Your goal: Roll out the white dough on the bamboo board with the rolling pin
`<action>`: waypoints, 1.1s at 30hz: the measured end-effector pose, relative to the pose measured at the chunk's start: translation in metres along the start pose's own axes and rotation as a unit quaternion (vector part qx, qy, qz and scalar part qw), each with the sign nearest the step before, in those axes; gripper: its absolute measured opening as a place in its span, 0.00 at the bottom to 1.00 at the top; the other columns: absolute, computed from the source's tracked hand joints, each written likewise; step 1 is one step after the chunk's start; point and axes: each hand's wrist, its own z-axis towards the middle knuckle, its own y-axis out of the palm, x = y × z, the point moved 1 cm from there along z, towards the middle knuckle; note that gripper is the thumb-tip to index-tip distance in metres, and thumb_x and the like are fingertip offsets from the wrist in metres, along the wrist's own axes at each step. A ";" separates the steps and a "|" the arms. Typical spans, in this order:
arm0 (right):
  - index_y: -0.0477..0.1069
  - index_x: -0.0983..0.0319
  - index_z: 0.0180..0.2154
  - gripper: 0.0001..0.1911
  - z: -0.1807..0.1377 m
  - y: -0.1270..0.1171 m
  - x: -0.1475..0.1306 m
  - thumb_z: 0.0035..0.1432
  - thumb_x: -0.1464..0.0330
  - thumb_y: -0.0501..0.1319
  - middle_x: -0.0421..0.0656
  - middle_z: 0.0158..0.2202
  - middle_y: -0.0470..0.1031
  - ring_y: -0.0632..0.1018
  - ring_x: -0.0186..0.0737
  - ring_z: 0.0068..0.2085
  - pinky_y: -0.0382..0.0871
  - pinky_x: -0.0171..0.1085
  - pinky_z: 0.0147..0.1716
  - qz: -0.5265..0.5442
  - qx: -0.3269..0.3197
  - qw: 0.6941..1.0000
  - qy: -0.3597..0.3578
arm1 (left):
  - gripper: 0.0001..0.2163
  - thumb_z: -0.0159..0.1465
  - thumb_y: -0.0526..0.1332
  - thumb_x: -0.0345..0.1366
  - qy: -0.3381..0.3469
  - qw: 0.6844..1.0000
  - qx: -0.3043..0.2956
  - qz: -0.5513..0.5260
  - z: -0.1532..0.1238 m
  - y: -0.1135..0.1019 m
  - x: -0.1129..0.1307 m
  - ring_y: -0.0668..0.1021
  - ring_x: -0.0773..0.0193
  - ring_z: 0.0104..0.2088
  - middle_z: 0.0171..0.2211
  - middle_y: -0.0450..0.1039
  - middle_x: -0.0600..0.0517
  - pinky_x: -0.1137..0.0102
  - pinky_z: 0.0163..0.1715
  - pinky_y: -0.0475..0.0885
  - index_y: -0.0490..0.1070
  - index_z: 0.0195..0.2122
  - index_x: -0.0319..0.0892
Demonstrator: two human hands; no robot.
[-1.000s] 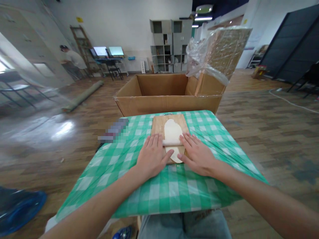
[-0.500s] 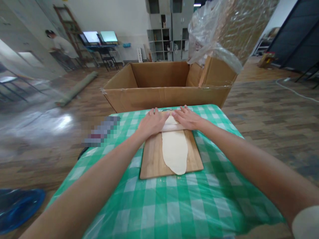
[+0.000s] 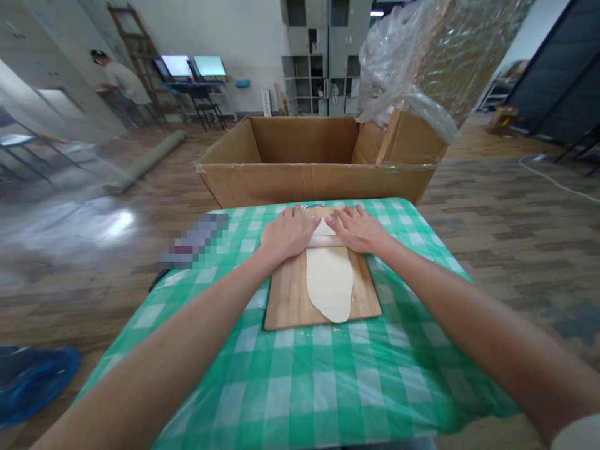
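Note:
A long flat sheet of pale dough [image 3: 330,285] lies on a wooden board [image 3: 288,300] on the green checked tablecloth [image 3: 300,387]. Across the dough's far end lies a pale rolling pin [image 3: 323,240]. My left hand [image 3: 287,235] presses flat on the pin's left part, fingers stretched out. My right hand [image 3: 359,229] presses flat on its right part, fingers likewise extended. Most of the pin is hidden under my palms.
A large open cardboard box [image 3: 319,164] stands just beyond the table's far edge, with plastic-wrapped cardboard [image 3: 424,69] rising at its right. A blurred-out item [image 3: 194,247] lies at the table's left edge. A person [image 3: 117,78] stands far off by monitors. A blue bag [image 3: 32,387] lies on the floor.
Both hands rolled the pin from the near part of the dough to its far end, stretching the dough longer. In the last half second the hands have barely moved.

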 end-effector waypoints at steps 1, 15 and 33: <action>0.60 0.60 0.67 0.35 -0.007 -0.001 -0.005 0.74 0.47 0.37 0.54 0.69 0.61 0.57 0.63 0.70 0.47 0.66 0.65 -0.003 0.002 1.000 0.002 | 0.37 0.73 0.39 0.60 -0.005 1.000 0.007 -0.002 -0.007 -0.001 0.002 0.70 0.41 0.63 0.64 0.65 0.31 0.53 0.57 0.67 0.55 0.70 0.34; 0.50 0.76 0.71 0.47 -0.128 -0.003 -0.066 0.70 0.43 0.40 0.61 0.74 0.47 0.50 0.59 0.74 0.47 0.55 0.70 -0.030 0.082 0.996 -0.018 | 0.31 0.73 0.48 0.52 0.112 0.991 0.070 0.001 -0.130 -0.023 0.018 0.63 0.47 0.69 0.68 0.62 0.37 0.53 0.70 0.52 0.59 0.68 0.34; 0.48 0.76 0.72 0.50 -0.203 -0.008 -0.091 0.68 0.43 0.50 0.62 0.74 0.47 0.48 0.61 0.74 0.47 0.59 0.71 0.001 0.090 0.992 -0.092 | 0.37 0.71 0.53 0.54 0.151 0.987 0.061 0.007 -0.214 -0.038 0.022 0.53 0.45 0.74 0.73 0.51 0.36 0.48 0.71 0.53 0.49 0.73 0.32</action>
